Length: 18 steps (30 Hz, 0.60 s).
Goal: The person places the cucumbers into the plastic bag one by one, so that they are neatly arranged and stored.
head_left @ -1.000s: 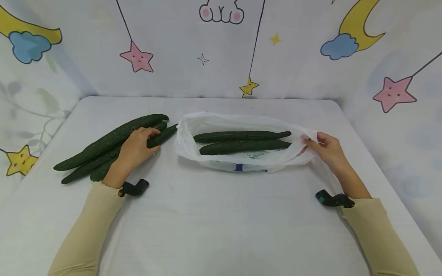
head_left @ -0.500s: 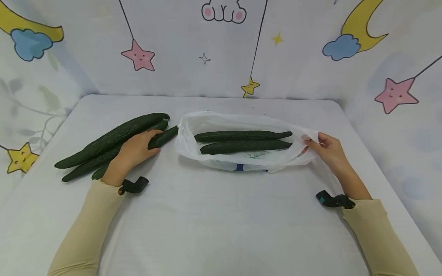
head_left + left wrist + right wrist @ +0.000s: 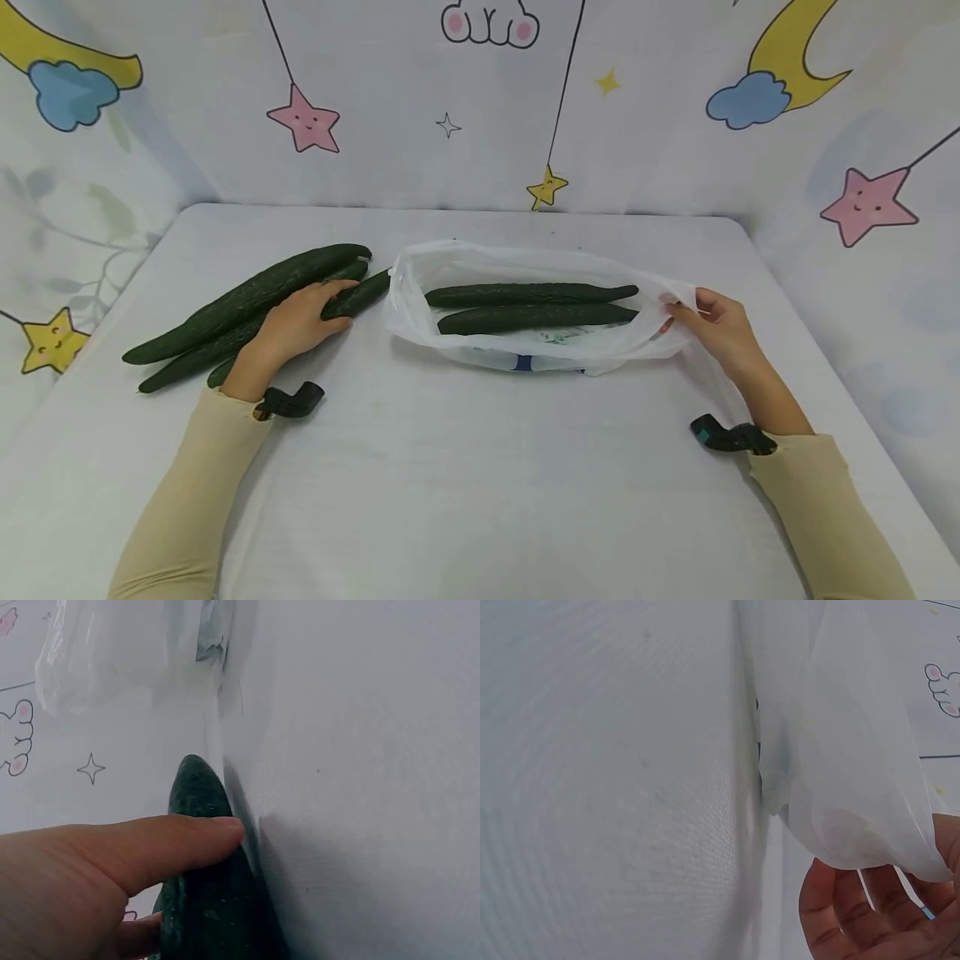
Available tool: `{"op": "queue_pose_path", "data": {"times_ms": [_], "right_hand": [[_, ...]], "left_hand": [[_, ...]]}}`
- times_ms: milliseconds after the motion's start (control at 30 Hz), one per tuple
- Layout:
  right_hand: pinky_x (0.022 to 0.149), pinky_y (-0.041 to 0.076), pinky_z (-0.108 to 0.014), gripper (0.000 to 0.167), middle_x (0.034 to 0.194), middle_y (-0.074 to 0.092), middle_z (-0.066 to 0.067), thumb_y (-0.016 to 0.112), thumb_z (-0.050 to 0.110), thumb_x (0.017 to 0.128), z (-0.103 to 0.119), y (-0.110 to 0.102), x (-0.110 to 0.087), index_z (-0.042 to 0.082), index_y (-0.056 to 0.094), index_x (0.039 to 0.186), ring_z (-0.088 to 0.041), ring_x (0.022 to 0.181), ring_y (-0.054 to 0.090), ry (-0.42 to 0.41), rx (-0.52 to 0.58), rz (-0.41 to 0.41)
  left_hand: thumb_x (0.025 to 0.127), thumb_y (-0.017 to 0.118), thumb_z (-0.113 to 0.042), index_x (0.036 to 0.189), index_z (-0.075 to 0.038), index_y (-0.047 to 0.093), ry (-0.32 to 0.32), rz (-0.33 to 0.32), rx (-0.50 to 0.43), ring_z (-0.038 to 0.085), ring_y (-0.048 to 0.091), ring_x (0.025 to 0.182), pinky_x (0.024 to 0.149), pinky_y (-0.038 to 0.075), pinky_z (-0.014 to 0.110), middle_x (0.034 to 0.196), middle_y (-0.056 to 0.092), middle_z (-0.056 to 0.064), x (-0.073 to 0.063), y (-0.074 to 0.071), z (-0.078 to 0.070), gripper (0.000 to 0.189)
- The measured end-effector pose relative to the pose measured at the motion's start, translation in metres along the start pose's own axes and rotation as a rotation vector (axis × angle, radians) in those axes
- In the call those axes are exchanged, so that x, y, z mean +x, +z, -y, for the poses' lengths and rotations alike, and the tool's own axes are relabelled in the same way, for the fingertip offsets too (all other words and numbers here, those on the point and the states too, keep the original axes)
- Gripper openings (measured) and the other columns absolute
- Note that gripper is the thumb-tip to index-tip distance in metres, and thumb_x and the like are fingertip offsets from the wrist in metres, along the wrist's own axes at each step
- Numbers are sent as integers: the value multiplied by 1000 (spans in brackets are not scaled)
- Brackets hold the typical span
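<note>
Three dark green cucumbers lie side by side at the left of the table in the head view. My left hand (image 3: 296, 321) grips the nearest cucumber (image 3: 358, 296), whose tip points at the bag's left side; in the left wrist view the thumb lies across this cucumber (image 3: 210, 919). Behind it lie a middle cucumber (image 3: 202, 354) and a far cucumber (image 3: 258, 285). A white plastic bag (image 3: 408, 308) lies with its mouth spread, holding a back cucumber (image 3: 532, 294) and a front cucumber (image 3: 536, 318). My right hand (image 3: 723, 329) pinches the bag's right edge; its fingers are curled beneath the plastic (image 3: 847, 765).
A white cloth covers the table (image 3: 487, 483). Behind it rises a pale backdrop (image 3: 375, 175) printed with stars, moons and clouds. A small black device (image 3: 292, 402) is strapped at the left wrist, another black device (image 3: 727, 435) at the right.
The cucumber in my left hand has slid very slightly to the right, so less of its near end shows past the wrist. My right hand keeps its hold on the bag.
</note>
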State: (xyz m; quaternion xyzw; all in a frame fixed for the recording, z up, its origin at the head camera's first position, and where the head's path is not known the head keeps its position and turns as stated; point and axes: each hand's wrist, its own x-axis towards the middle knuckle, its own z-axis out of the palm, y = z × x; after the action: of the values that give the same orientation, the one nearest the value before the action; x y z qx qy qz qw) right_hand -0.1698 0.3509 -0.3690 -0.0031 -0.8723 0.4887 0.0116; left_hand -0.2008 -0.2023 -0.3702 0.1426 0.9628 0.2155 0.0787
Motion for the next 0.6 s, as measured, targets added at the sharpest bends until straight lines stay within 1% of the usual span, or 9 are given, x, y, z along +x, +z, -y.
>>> {"op": "queue_pose_path", "data": {"times_ms": [100,233,333,467,533,600], "right_hand": [[78,41,-9,29,100,59,20,62,28,97,0,0,0,9,60,119,-1,94,53,0,-3,1],[78,42,-9,30,100,58,21,63,27,97,-1,0,-1,8,60,119,-1,93,53,-3,-1,-2],[78,42,-9,30,101,57,21,63,28,97,0,-1,-1,8,61,119,-1,93,53,-4,-4,-4],[77,43,-8,31,100,57,22,62,25,97,-2,-2,1,5,59,121,1,91,53,7,-8,-4],[77,43,-8,33,100,57,23,62,24,97,-3,-1,2,3,58,122,2,91,53,9,-11,-6],[76,43,-7,35,100,57,24,62,23,97,-4,0,2,1,57,123,2,91,53,9,-13,-5]], "left_hand": [[97,62,-22,151,-11,36,0,-9,-23,47,47,123,88,44,63,139,46,30,1,0,-1,61],[99,60,-22,152,-11,34,11,-9,-56,49,41,128,95,40,64,145,40,30,1,-2,-2,61],[100,58,-22,153,-10,32,19,-6,-77,49,42,127,96,39,63,145,39,31,1,-2,-3,60],[101,56,-24,154,-11,30,21,-4,-86,50,43,124,95,39,63,143,39,32,1,-1,-4,61],[101,56,-27,154,-12,30,21,-8,-89,51,41,127,97,37,65,145,37,31,1,0,-4,61],[100,58,-28,153,-13,33,21,-23,-116,49,39,130,100,35,65,147,37,29,1,1,-2,61]]}}
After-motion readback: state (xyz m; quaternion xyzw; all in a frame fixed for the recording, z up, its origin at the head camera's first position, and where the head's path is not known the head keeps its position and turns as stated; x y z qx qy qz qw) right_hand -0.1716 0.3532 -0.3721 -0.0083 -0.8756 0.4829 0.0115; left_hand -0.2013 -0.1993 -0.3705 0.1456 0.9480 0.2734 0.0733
